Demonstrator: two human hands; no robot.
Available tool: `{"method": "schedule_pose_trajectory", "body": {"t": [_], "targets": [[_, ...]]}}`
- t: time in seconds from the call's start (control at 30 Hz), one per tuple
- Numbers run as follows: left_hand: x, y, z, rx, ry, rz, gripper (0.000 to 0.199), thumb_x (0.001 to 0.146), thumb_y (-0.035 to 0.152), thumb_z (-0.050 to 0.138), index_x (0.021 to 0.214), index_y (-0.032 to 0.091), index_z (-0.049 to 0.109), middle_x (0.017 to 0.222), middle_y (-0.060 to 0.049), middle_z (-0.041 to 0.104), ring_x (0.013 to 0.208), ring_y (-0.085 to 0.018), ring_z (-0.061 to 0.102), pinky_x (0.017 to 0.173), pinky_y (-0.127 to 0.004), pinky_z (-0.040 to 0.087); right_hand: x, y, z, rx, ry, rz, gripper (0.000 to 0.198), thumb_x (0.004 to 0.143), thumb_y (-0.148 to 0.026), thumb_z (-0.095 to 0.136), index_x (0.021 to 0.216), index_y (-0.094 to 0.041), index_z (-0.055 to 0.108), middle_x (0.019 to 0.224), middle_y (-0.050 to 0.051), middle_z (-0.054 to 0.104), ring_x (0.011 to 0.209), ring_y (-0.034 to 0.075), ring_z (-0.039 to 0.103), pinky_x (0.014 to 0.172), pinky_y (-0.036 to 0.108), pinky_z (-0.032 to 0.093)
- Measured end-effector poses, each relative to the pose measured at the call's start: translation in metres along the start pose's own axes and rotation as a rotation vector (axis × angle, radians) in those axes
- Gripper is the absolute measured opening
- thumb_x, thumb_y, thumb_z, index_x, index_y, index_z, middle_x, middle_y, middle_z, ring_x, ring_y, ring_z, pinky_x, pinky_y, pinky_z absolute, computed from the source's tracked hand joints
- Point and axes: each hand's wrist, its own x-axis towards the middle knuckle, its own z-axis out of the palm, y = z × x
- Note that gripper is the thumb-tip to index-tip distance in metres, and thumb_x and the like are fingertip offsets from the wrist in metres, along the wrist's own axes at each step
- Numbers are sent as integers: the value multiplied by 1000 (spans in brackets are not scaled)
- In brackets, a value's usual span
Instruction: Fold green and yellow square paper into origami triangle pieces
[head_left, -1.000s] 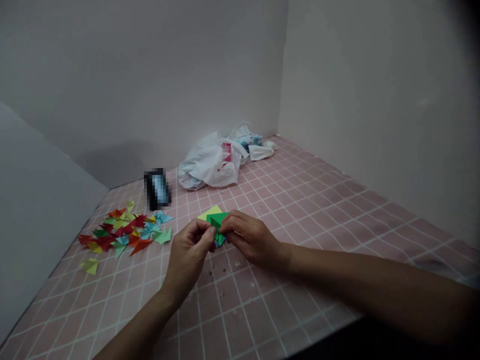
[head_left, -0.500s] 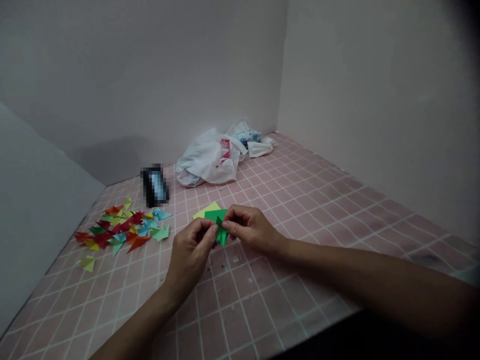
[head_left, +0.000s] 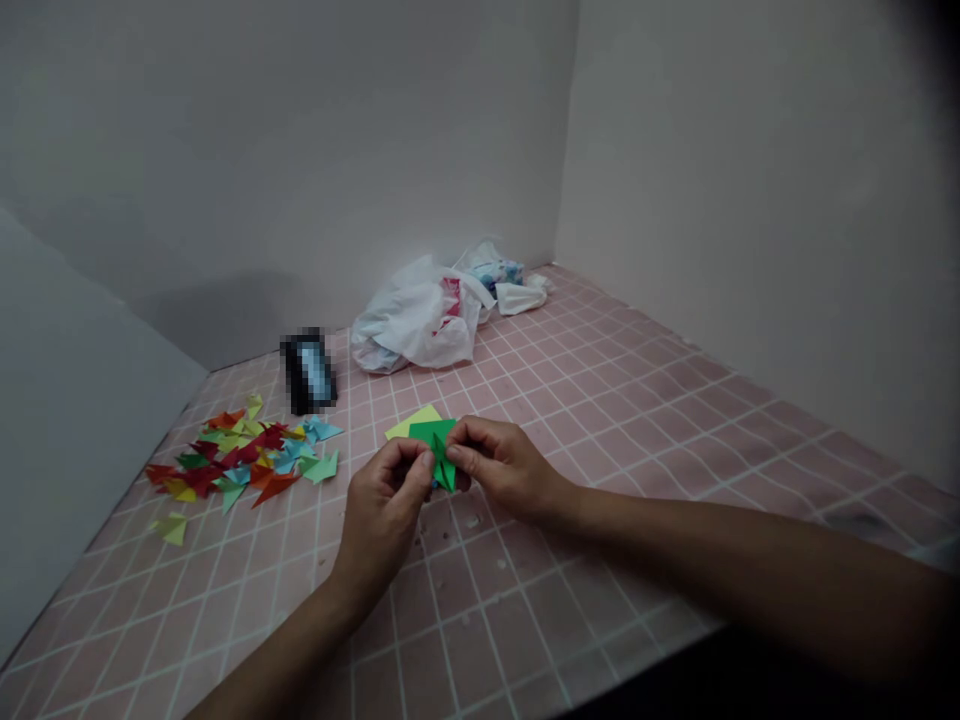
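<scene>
A small green folded paper is held upright between my two hands, its narrow point downward and a dark slit down its middle. My left hand pinches it from the left with thumb and forefinger. From the right, the thumb and curled fingers of my right hand grip its other side. Just behind lies a flat green paper sheet, which blends with the folded piece. A yellow paper sheet sticks out from under it. A bit of blue shows beside my left fingertips, too small to name.
Several folded paper cranes in many colours are heaped on the left, with a pale yellow one apart in front. A pixelated dark device stands behind them. White plastic bags lie against the wall on the pink checked tablecloth.
My right fingers have shifted very slightly on the green folded paper, and its slit looks a little different. Both hands stay in nearly the same place.
</scene>
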Motion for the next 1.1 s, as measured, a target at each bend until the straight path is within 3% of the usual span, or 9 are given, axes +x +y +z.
{"method": "schedule_pose_trajectory", "body": {"t": [0.37,0.77,1.1], "targets": [[1,0,0,29,23,37,16,87,30,61,76,18,64,63,2,59,57,-12,53,56,-24,44,-1,0,1,-91,-18,-36,17,91,-25,55,77,-17,56,68,0,57,61,12,54,59,26,43],[1,-3,-1,3,1,10,17,88,31,62,76,18,64,61,3,57,57,-11,52,56,-24,42,-1,3,0,-32,-4,38,17,90,-29,56,77,-17,56,65,-1,56,58,11,53,55,25,43],[4,-7,-3,-202,-66,-108,18,88,33,66,80,17,67,62,3,61,60,-11,55,61,-24,44,0,0,1,-36,48,83,17,90,-29,56,77,-18,53,59,-4,54,51,9,52,50,23,41]]}}
